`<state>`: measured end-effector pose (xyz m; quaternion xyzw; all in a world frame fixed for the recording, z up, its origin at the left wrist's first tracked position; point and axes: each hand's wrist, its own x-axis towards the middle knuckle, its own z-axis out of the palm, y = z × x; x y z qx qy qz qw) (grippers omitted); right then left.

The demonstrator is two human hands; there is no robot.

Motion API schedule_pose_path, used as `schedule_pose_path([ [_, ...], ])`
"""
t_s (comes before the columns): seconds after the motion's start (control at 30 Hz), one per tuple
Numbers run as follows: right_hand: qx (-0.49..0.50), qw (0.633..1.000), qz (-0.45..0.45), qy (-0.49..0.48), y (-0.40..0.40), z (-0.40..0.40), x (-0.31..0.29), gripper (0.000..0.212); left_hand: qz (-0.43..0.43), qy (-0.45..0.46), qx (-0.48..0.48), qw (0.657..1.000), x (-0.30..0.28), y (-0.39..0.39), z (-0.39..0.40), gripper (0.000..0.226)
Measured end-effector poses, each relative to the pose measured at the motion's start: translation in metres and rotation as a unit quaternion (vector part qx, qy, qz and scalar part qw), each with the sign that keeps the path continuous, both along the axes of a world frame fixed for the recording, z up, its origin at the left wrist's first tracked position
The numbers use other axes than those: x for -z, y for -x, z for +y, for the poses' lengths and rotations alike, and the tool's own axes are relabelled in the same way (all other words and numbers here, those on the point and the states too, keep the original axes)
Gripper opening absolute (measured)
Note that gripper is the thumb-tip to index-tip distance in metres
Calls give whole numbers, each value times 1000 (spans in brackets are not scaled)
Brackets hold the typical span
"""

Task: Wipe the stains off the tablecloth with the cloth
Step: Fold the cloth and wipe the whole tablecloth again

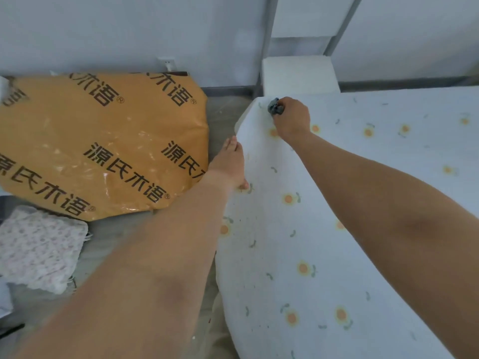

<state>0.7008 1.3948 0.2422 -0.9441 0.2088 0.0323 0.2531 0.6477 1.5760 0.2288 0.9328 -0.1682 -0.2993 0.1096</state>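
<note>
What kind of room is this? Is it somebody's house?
Probably a home room being set up or used for storage: a flowered tablecloth on a table, a big orange wrapped package on the floor, and a wall socket.

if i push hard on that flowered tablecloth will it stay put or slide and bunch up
Probably floppy: the tablecloth curves limply over the table's left edge. It may slide or wrinkle under a hard push, which seems to be why the left hand lies flat along that edge while the right hand rubs the dark cloth at the far corner. It looks thin and light.

Head camera looks steeply down, close over the tablecloth (337, 229).
</note>
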Motion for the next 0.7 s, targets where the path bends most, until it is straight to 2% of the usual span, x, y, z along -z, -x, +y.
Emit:
schedule_pose_path([
  [0.07,-15,999,-12,37,-14,-15,16,32,12,2,-3,1000,8,-3,2,129],
  [0.13,10,999,-27,45,-22,-29,29,38,8,15,1,1000,13,-4,1,128],
  [0.23,38,997,-37,50,-33,-21,49,35,-12,2,11,1000,16,-5,-1,127],
  [0.3,12,997,-73,25,-35,7,54,34,-21,-7,19,1000,15,-5,-4,127],
  [0.37,-119,991,-54,37,-27,39,60,32,-27,-13,20,999,14,-5,-4,126],
  [0.43,-262,963,-27,56,-8,49,58,26,-22,-14,20,999,14,-6,-3,125],
  [0.47,-299,952,-35,61,-2,40,55,19,-18,-11,17,1000,14,-6,-3,124],
  [0.5,-298,951,-51,73,1,23,52,13,-17,-8,15,1000,14,-5,-3,124],
  [0.53,-248,963,-56,90,1,2,53,14,-17,-9,19,1000,14,-4,-3,125],
  [0.63,4,995,-29,91,-5,-48,57,34,-24,-14,16,999,14,-5,-4,127],
  [0.7,34,994,-26,103,1,-23,53,31,-14,3,-4,1000,15,-2,-3,126],
])
